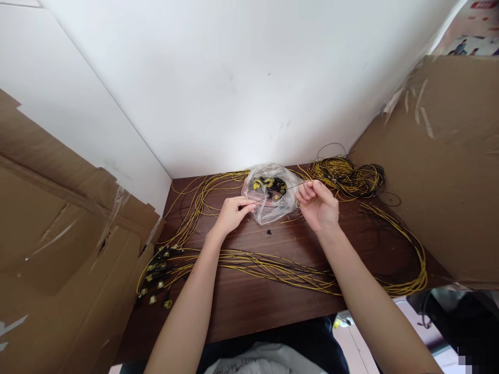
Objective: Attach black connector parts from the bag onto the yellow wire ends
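Observation:
My left hand and my right hand are raised over the dark wooden table, both pinching a thin black wire stretched between them. Just behind the wire lies a clear plastic bag holding small black and yellow connectors. A tiny black part rests on the table below the bag. Long yellow and black wires run across the table under my forearms, ending at the left in a cluster of connectors.
A tangled coil of yellow and black wires sits at the back right corner. Brown cardboard sheets stand on the left and right. A white wall is behind the table.

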`<state>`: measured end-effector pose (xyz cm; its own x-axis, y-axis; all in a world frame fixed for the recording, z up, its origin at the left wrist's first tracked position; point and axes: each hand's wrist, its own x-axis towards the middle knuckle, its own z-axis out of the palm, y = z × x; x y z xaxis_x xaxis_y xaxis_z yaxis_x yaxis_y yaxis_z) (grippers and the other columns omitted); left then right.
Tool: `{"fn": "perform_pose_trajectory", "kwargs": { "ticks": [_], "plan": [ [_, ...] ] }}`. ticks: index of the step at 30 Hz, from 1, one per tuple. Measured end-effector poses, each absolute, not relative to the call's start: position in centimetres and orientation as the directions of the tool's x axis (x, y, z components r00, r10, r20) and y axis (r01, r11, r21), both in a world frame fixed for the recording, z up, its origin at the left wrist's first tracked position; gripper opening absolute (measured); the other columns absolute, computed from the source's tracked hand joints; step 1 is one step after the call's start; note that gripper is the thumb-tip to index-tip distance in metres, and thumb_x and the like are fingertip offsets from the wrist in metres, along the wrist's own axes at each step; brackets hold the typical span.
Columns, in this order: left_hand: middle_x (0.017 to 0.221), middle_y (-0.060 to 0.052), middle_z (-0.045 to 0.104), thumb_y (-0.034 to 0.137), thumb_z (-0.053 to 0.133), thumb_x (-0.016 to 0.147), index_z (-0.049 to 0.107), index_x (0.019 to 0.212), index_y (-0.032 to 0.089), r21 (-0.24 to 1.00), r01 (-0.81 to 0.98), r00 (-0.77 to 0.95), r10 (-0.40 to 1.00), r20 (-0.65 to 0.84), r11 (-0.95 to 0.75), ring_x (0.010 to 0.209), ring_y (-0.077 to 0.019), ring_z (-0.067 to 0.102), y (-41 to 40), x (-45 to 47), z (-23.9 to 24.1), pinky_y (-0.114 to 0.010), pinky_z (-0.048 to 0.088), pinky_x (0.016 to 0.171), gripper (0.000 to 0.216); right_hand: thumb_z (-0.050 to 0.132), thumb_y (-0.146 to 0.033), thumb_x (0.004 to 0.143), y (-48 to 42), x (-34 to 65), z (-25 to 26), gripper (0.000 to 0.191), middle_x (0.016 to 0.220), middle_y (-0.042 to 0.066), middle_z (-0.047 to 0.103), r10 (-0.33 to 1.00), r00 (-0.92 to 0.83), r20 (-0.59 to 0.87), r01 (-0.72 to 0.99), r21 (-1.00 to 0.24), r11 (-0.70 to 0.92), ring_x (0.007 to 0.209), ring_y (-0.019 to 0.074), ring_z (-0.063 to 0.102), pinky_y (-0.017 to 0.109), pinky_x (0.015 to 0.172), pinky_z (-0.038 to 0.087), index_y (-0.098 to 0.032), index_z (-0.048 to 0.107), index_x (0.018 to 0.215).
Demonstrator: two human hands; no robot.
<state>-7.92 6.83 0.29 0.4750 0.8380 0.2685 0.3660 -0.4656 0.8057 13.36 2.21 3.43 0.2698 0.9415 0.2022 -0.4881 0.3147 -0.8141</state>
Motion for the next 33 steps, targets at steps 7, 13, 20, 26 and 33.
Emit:
{"fn": "perform_pose_trajectory", "kwargs": {
  "ticks": [7,13,20,26,33],
  "plan": [
    [0.085,-0.005,0.072,0.019,0.058,0.081,0.074,0.085,0.015,0.791,0.381,0.469,0.837,0.281,-0.479,0.079,-0.0172,0.065,6.9,-7.9,0.1,-0.027,0.047,0.077,0.017,0.069,-0.037,0.069,2.6,12.9,2.3,0.022,0.053,-0.006,0.040,0.897,0.424,0.127,-0.280,-0.923,0.264,0.048,0.0062,0.032,0.021,0.045,0.025,-0.016,0.066,0.074],
    [0.089,-0.005,0.072,0.019,0.058,0.081,0.073,0.087,0.016,0.793,0.373,0.469,0.835,0.287,-0.482,0.081,-0.0174,0.065,6.9,-7.9,0.0,-0.027,0.047,0.078,0.017,0.061,-0.037,0.077,2.6,12.2,1.1,0.023,0.055,-0.004,0.048,0.929,0.289,0.231,0.091,-0.973,0.213,0.051,0.0089,0.039,0.023,0.050,0.029,-0.015,0.068,0.078],
    [0.084,-0.004,0.072,0.019,0.058,0.081,0.074,0.086,0.017,0.785,0.363,0.481,0.823,0.303,-0.502,0.077,-0.0163,0.064,6.9,-7.9,0.0,-0.026,0.047,0.076,0.017,0.057,-0.034,0.080,1.9,10.9,0.6,0.023,0.049,-0.006,0.036,0.959,0.037,0.281,0.512,-0.830,0.223,0.048,0.0093,0.033,0.023,0.051,0.027,-0.016,0.070,0.084],
    [0.089,-0.006,0.072,0.017,0.058,0.081,0.073,0.089,0.016,0.790,0.373,0.475,0.832,0.287,-0.486,0.081,-0.0173,0.065,6.9,-7.9,0.0,-0.027,0.047,0.079,0.018,0.058,-0.030,0.081,1.6,10.4,0.4,0.025,0.049,-0.007,0.035,0.948,-0.095,0.304,0.580,-0.757,0.301,0.047,0.0098,0.035,0.023,0.053,0.030,-0.019,0.068,0.101],
    [0.091,-0.006,0.072,0.017,0.057,0.082,0.073,0.090,0.016,0.765,0.354,0.499,0.800,0.332,-0.538,0.083,-0.0170,0.065,7.2,-7.9,-0.3,-0.027,0.048,0.079,0.018,0.054,-0.025,0.086,1.3,9.4,-0.1,0.027,0.089,0.003,0.064,0.861,-0.304,0.408,0.534,-0.676,0.509,0.074,0.0148,0.056,0.027,0.072,0.043,-0.024,0.065,0.111]
  ]
}}
